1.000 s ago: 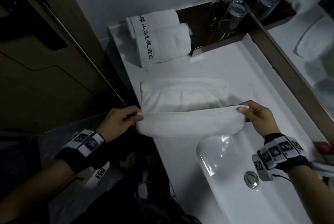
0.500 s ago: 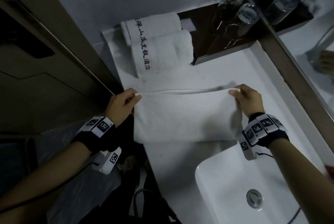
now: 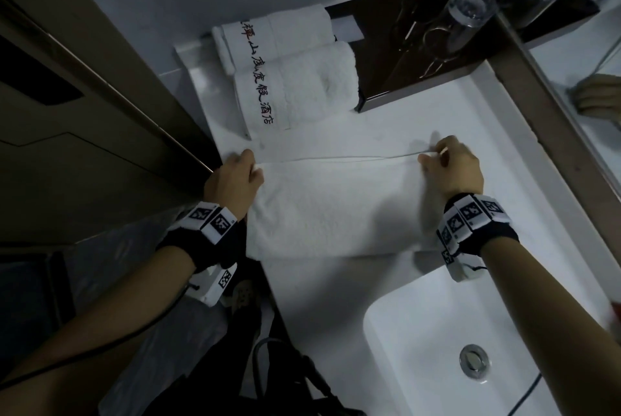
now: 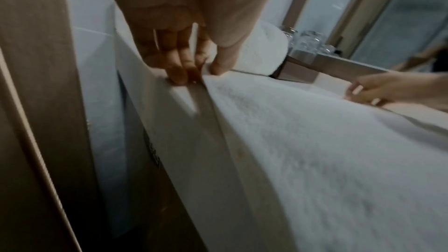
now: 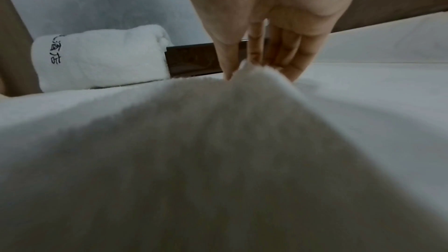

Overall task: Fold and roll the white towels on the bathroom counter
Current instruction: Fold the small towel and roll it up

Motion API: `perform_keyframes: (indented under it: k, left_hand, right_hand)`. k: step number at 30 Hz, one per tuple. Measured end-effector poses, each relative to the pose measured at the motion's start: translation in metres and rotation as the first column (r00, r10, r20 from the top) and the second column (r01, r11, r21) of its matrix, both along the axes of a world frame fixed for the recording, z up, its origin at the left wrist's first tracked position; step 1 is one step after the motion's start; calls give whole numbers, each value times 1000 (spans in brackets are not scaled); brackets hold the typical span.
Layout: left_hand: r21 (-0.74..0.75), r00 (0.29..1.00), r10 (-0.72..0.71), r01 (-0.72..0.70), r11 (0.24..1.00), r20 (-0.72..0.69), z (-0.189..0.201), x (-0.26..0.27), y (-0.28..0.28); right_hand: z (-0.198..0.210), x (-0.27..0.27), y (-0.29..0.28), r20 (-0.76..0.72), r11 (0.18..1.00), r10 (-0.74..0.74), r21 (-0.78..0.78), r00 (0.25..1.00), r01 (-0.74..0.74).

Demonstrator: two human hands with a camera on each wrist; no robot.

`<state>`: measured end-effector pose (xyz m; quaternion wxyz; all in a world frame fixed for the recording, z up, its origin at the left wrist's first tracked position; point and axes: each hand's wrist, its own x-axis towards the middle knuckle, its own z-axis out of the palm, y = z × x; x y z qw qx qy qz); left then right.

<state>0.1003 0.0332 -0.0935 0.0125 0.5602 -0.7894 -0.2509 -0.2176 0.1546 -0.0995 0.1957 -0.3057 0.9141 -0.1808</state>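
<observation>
Towel (image 3: 336, 207) lies doubled flat on the bench (image 3: 487, 133), between the two rolled towels (image 3: 302, 79) at the wall and the sink (image 3: 420, 348). Left hand (image 3: 233, 182) and right hand (image 3: 452, 168) each pinch a far corner, grip pressed together on cloth, likely to square the edges before the next fold. Sink holds nothing visible but its drain; tray (image 3: 386, 79) carries upturned glasses (image 3: 470, 9).
</observation>
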Motion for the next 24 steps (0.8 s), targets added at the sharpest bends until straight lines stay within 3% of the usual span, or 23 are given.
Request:
perform_keyframes:
  k: [3, 6, 8, 11, 16, 24]
  left_hand:
    - [-150, 988, -56, 78, 986, 143, 0, -6, 12]
    - [-242, 965, -255, 260, 935, 51, 3, -13, 43]
    - [-100, 911, -412, 408, 907, -20, 2, -14, 70]
    - [112, 821, -564, 554, 825, 90, -5, -9, 103]
    - [82, 790, -593, 588, 805, 157, -9, 8, 100]
    - [277, 876, -480, 452, 848, 38, 12, -4, 68]
  right_hand:
    - [2, 2, 2, 56, 996, 83, -30, 995, -81]
    - [5, 7, 10, 112, 985, 170, -11, 979, -170]
    - [8, 9, 14, 136, 981, 184, 40, 973, -191]
    - [14, 11, 20, 149, 979, 182, 69, 972, -194]
    - [24, 19, 43, 269, 995, 85, 29, 959, -96]
    - [29, 49, 97, 384, 999, -52, 8, 922, 53]
